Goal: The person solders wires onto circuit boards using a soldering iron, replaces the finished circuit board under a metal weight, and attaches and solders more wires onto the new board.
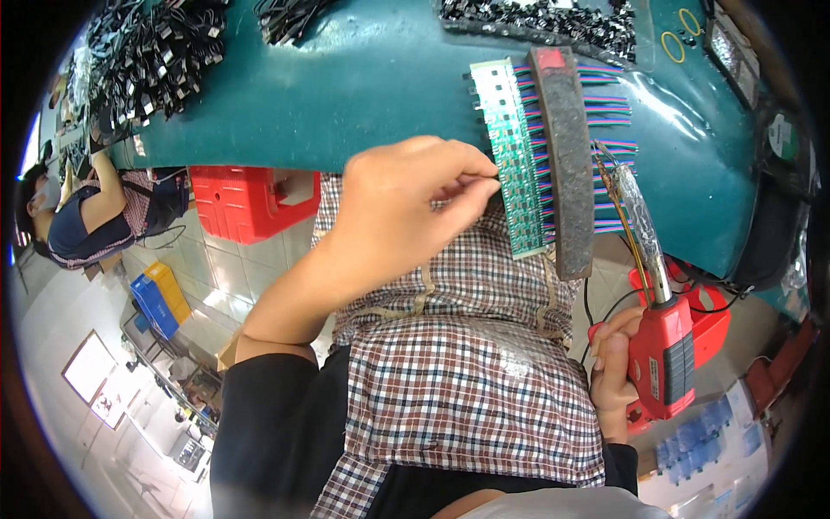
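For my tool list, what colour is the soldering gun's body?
Soldering gun: red, with black side panel; head view.

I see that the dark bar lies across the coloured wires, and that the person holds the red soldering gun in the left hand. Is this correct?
Not quite: the red soldering gun is in the right hand, as the head view shows. The dark bar does lie across the coloured wires.
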`<state>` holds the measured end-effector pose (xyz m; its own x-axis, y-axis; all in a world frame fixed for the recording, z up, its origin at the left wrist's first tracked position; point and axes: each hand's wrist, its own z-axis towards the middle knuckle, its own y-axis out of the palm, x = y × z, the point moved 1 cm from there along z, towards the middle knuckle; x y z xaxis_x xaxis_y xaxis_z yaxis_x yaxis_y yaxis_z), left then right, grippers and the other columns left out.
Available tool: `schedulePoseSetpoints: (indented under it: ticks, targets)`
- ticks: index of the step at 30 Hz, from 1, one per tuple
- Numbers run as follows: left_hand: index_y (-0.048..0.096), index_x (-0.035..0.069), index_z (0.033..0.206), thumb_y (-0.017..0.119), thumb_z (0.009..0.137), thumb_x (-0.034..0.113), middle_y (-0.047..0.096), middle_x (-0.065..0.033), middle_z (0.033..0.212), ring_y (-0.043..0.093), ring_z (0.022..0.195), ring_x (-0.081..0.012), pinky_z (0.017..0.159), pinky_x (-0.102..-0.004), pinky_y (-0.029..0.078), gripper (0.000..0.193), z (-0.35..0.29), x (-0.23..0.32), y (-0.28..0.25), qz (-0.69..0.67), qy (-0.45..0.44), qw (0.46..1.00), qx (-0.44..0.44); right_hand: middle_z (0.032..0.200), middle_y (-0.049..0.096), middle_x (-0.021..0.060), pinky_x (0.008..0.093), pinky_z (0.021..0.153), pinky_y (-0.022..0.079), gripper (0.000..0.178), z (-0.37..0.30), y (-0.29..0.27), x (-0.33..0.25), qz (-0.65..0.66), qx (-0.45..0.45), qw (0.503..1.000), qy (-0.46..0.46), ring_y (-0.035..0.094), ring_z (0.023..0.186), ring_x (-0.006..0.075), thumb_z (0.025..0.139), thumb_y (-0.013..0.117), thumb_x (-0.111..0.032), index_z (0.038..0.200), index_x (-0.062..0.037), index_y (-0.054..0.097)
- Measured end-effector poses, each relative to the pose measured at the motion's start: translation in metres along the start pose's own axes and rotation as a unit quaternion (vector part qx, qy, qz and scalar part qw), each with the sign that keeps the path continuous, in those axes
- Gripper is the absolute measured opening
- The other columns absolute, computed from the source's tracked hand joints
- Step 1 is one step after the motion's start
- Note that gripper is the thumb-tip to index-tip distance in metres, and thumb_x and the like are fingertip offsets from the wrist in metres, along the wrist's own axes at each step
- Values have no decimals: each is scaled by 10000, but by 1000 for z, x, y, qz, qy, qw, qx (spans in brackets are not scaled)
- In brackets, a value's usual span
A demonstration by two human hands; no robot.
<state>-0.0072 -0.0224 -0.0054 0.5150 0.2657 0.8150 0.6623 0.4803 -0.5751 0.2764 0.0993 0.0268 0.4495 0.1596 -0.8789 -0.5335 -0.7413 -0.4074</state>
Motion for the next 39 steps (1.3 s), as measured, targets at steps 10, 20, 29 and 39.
schedulePoseSetpoints:
  ticks: [10, 20, 29, 39]
  targets:
    - [747, 66, 835, 696, 844, 169, 696, -146, 830, 698, 844, -337, 766, -444, 556, 114, 186, -34, 7, 273, 202, 936, 94, 826, 529, 85, 241, 520, 392, 166, 7, 5, 1, 42, 44, 998, -4, 410, 531, 74, 1002, 567, -127, 901, -37, 471]
    - [744, 31, 709, 677, 752, 163, 698, -213, 748, 713, 755, -393, 714, -502, 569, 154, 217, -37, 25, 383, 208, 897, 68, 847, 546, 105, 246, 511, 409, 150, 5, 4, 9, 56, 60, 997, -11, 404, 507, 73, 991, 573, -104, 923, -32, 461]
    - [703, -15, 785, 774, 758, 131, 699, -128, 684, 712, 630, -220, 631, -329, 570, 164, 165, -13, -9, 170, 151, 967, 115, 864, 532, 92, 248, 506, 391, 162, 8, 4, 0, 94, 47, 994, 20, 398, 510, 75, 1015, 541, -140, 928, -31, 459]
    - [682, -67, 1018, 704, 897, -73, 746, -122, 956, 745, 825, -140, 712, -227, 594, 123, 22, 1, -11, -158, -48, 986, -34, 854, 504, 82, 257, 504, 388, 178, 9, 6, 0, 109, 35, 993, -5, 367, 501, 74, 1024, 531, -142, 915, -17, 465]
